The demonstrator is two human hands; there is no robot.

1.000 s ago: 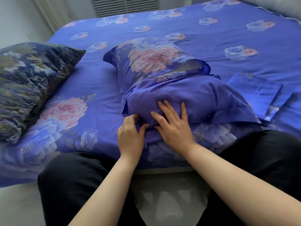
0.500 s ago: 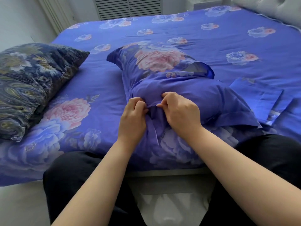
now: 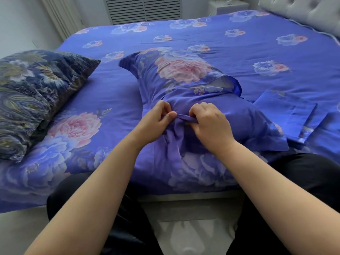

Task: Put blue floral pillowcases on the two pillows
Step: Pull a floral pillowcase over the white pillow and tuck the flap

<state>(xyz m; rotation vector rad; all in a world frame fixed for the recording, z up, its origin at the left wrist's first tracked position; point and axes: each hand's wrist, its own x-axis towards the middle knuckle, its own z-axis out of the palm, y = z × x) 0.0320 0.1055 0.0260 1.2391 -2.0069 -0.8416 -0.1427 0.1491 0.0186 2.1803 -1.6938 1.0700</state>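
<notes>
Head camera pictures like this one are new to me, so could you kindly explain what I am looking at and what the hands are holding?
There is no machine here: a person wears a camera on the head, looking forward and down over a bed. The left hand and right hand both pinch a gathered fold of the blue floral pillowcase, which covers a pillow lying in front of the person. To the left lies a second pillow in a dark patterned cover. To the right lies folded blue cloth, perhaps the other pillowcase.
</notes>
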